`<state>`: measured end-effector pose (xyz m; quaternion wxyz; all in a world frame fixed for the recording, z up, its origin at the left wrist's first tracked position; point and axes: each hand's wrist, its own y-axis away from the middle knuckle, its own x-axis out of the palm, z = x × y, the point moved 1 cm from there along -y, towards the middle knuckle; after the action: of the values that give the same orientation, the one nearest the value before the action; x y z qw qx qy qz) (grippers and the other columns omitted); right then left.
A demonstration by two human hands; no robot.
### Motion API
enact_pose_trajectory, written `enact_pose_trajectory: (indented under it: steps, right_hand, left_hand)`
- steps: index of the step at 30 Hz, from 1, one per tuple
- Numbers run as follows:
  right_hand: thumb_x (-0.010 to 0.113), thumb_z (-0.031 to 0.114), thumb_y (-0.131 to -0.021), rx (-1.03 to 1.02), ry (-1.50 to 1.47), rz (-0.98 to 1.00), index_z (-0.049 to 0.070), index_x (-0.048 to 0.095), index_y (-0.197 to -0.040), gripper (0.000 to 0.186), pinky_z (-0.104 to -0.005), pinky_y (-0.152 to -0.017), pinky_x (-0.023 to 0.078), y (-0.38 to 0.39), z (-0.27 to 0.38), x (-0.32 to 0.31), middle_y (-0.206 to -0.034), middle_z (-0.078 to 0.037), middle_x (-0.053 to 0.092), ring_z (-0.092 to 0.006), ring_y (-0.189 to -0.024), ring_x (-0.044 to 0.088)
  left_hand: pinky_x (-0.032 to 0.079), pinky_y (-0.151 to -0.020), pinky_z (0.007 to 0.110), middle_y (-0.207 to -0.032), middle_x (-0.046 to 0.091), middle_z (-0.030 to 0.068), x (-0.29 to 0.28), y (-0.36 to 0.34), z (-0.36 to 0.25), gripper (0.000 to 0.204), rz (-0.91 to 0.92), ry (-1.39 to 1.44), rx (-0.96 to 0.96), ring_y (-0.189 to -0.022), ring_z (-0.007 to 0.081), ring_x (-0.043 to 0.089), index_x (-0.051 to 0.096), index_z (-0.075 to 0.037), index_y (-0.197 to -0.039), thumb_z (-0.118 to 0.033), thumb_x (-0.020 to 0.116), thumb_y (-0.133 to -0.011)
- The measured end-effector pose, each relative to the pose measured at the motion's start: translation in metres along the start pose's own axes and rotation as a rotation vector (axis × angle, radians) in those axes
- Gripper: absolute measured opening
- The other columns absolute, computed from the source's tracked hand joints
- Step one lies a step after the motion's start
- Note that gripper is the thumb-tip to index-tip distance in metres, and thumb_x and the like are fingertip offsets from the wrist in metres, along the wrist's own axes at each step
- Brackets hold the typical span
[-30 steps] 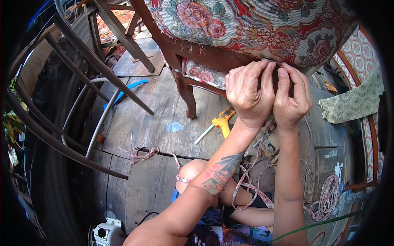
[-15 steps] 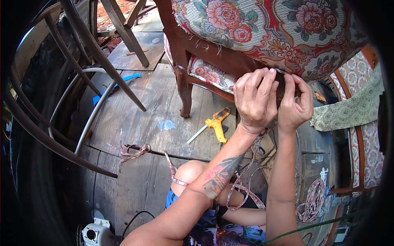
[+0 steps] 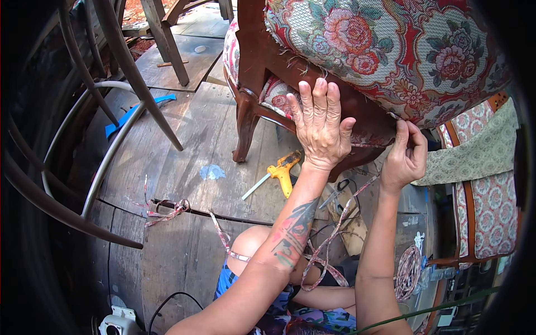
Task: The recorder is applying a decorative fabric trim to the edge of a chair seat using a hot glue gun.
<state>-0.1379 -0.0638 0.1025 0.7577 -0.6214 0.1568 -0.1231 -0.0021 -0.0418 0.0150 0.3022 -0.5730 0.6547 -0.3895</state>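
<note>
Left hand flat, fingers spread on the chair rail, right hand pinching trim — forearms raised

A single head-worn fisheye view looks steeply down from just above the person's own arms, close to the work. Both forearms enter from the lower edge at about 6 o'clock and reach up toward 1 o'clock, where the left hand and right hand meet the upholstered chair filling the top right. The plank floor spreads from centre to 9 o'clock. Straight lines bow near the rim, and dark corners frame the round field.
</note>
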Motion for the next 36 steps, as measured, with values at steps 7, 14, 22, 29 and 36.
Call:
enact_pose_trajectory:
  steps: [7,14,22,29,36]
  right_hand:
    - [0.079,0.002,-0.09,0.036,-0.002,-0.019,-0.004,0.074,-0.097,0.011,-0.0297,-0.076,0.053,0.003,0.001,0.002,-0.093,-0.007,0.073,-0.0161,-0.082,0.066]
    - [0.079,0.002,-0.09,0.034,-0.017,-0.024,-0.004,0.074,-0.097,0.011,-0.0288,-0.076,0.053,0.003,0.001,0.002,-0.094,-0.007,0.073,-0.0156,-0.083,0.066]
    - [0.078,0.002,-0.091,0.06,-0.042,-0.017,-0.004,0.073,-0.098,0.011,-0.0281,-0.077,0.052,0.003,-0.001,0.0,-0.094,-0.007,0.073,-0.0147,-0.084,0.065]
    - [0.078,0.002,-0.09,0.05,-0.018,0.002,-0.004,0.073,-0.096,0.01,-0.029,-0.076,0.052,0.001,0.002,0.001,-0.093,-0.007,0.073,-0.0158,-0.083,0.065]
    - [0.079,0.002,-0.09,0.031,0.001,0.018,-0.004,0.073,-0.096,0.011,-0.0293,-0.076,0.052,0.0,0.001,-0.002,-0.092,-0.008,0.072,-0.0166,-0.082,0.065]
  left_hand:
    - [0.001,-0.125,0.058,-0.169,0.017,0.0222,-0.018,-0.037,0.026,0.068,-0.05,-0.007,-0.254,-0.157,0.0459,0.007,0.027,-0.003,-0.162,-0.048,0.027,-0.11]
    - [0.007,-0.123,0.064,-0.165,0.013,0.036,-0.049,-0.067,0.081,0.066,-0.178,-0.186,-0.579,-0.154,0.0538,0.008,0.033,-0.008,-0.161,-0.05,0.027,-0.11]
    - [0.006,-0.12,0.069,-0.167,0.006,0.032,-0.036,-0.057,0.043,0.068,-0.051,-0.043,-0.351,-0.152,0.0568,0.003,0.033,-0.026,-0.162,-0.064,0.028,-0.106]
    - [0.002,-0.121,0.067,-0.17,-0.001,0.0253,-0.033,-0.042,0.032,0.069,-0.011,-0.105,-0.325,-0.154,0.054,-0.001,0.031,-0.025,-0.163,-0.064,0.023,-0.106]
    - [0.008,-0.122,0.063,-0.162,0.011,0.0411,-0.048,-0.06,0.077,0.065,-0.184,-0.13,-0.829,-0.151,0.0585,0.008,0.028,-0.011,-0.163,-0.05,0.027,-0.11]
